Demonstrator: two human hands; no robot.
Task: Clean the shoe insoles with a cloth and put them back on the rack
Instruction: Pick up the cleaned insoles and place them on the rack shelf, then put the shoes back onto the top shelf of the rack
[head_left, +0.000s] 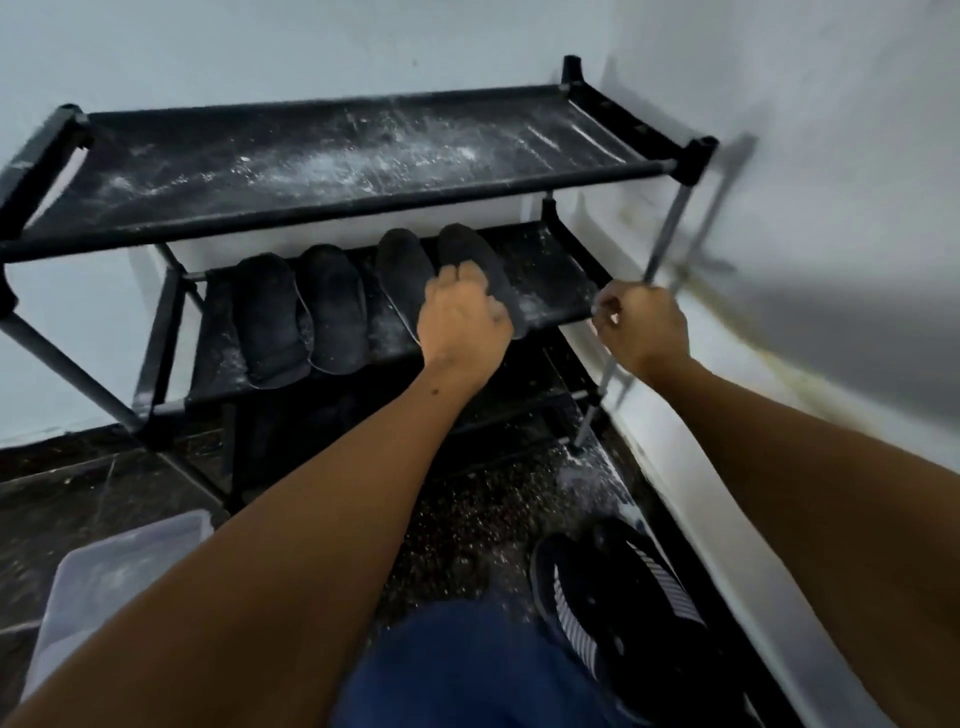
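The left hand (462, 317) reaches forward to the middle shelf (561, 275) of a black rack (363, 156), its grip closed on the rightmost insole (470, 249), fingers curled over its near half. The right hand (641, 327) is out to the right, grip clamped around the rack's near right post (667, 228), a thin grey metal tube; motion blur softens this side, so how the fingers wrap the post is hard to tell.

Four dark insoles lie side by side on the middle shelf, toes pointing far, heels hanging over the near edge. From the left: the first (267, 317), the second (332, 306), the third (402, 270) just beside the held one and partly behind the left hand. The right part of that shelf is bare fabric speckled with white dust.

The top shelf (337, 166) above is black fabric streaked with white powder. The rack stands in a corner of pale walls (831, 130), on a dark speckled floor (467, 493) with white powder scattered near the right post's foot.

Nearest the viewer, a pale plastic tub (104, 587) sits at the left, a blue-clad knee (457, 670) in the middle, and a black shoe (618, 618) with white stripes at the right.
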